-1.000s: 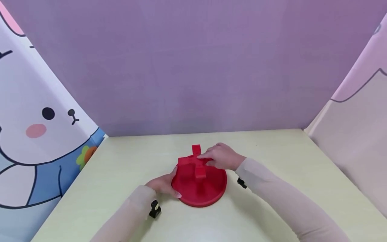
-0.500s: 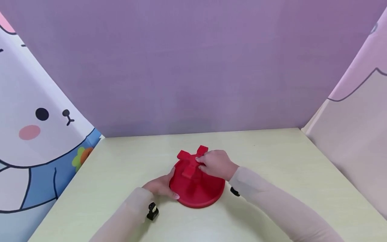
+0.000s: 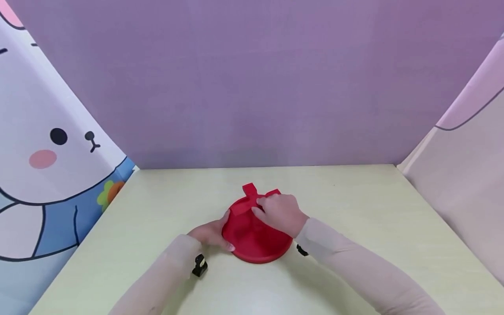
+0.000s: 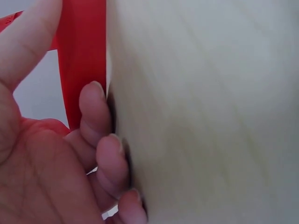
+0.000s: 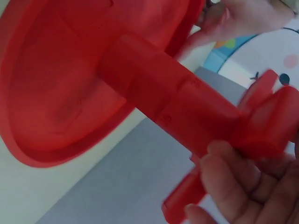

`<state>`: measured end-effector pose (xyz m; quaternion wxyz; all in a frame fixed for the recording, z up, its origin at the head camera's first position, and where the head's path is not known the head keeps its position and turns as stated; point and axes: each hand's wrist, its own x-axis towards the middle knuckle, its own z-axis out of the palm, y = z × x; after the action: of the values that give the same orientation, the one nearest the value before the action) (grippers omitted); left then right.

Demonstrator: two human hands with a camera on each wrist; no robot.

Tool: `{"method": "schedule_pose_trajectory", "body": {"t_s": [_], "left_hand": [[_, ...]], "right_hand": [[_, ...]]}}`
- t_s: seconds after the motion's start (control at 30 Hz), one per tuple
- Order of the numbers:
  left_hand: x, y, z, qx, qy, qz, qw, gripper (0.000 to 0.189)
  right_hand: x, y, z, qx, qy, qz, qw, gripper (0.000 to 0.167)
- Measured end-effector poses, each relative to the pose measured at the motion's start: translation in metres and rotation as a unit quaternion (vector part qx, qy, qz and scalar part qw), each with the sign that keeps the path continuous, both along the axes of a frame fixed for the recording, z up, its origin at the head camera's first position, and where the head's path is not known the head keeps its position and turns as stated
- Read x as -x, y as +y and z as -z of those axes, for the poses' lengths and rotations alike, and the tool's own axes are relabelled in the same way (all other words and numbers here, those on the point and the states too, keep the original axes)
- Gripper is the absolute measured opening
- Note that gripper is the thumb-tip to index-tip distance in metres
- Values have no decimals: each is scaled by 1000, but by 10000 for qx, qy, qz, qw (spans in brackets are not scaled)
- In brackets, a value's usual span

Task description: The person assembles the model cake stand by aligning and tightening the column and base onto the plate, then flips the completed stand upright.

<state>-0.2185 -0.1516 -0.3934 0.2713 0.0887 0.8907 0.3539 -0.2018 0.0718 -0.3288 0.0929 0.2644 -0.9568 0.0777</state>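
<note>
A red plastic stand (image 3: 256,243) sits on the table, with a round dished base and a thick post (image 5: 161,91) rising from its middle. On top of the post is a cross-shaped piece (image 3: 241,207) with short arms. My left hand (image 3: 208,233) grips the left side of the base, fingers curled at the rim (image 4: 84,60). My right hand (image 3: 281,212) holds the cross-shaped top from the right, index finger and thumb near its centre. The right wrist view has the fingers (image 5: 229,182) bent around the arms, close to the upper post. Part of the top is hidden behind that hand.
The pale table (image 3: 354,210) runs back to a purple panel (image 3: 252,87). A side panel with a cartoon animal (image 3: 59,166) stands at the left, and a pale patterned one (image 3: 464,183) at the right.
The cross-shaped top has turned on the base, its arms pointing differently in each frame. My right hand has shifted slightly left and lower; my left hand keeps its hold on the base.
</note>
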Motion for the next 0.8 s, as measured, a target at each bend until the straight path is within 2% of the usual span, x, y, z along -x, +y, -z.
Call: {"method": "schedule_pose_trajectory", "body": {"t_s": [0.13, 0.27, 0.37, 0.47, 0.53, 0.6, 0.7, 0.8], "left_hand": [[1, 0, -2, -65, -28, -16, 10000, 119], [3, 1, -4, -5, -35, 16, 10000, 118], [3, 3, -5, 50, -43, 28, 10000, 117], [3, 5, -7, 67, -58, 82, 9999, 116], [1, 5, -7, 99, -73, 91, 9999, 116], [0, 3, -5, 134, -84, 106, 9998, 117], [1, 0, -2, 155, -106, 55, 9998, 118], [3, -3, 1, 94, -149, -14, 9998, 121]], "right_hand": [[3, 6, -9, -230, -4, -75, 9997, 19], [15, 20, -20, -457, 35, -587, 9972, 27], [29, 32, -23, -167, -539, -1091, 9924, 33], [41, 42, -20, 350, -1438, -1357, 9796, 37], [47, 45, -13, 563, -1655, -1377, 9749, 37], [48, 45, -9, 677, -1639, -1437, 9736, 36], [46, 43, -5, 784, -1541, -1430, 9745, 34], [41, 39, -6, 922, -1767, -1288, 9714, 34]]}}
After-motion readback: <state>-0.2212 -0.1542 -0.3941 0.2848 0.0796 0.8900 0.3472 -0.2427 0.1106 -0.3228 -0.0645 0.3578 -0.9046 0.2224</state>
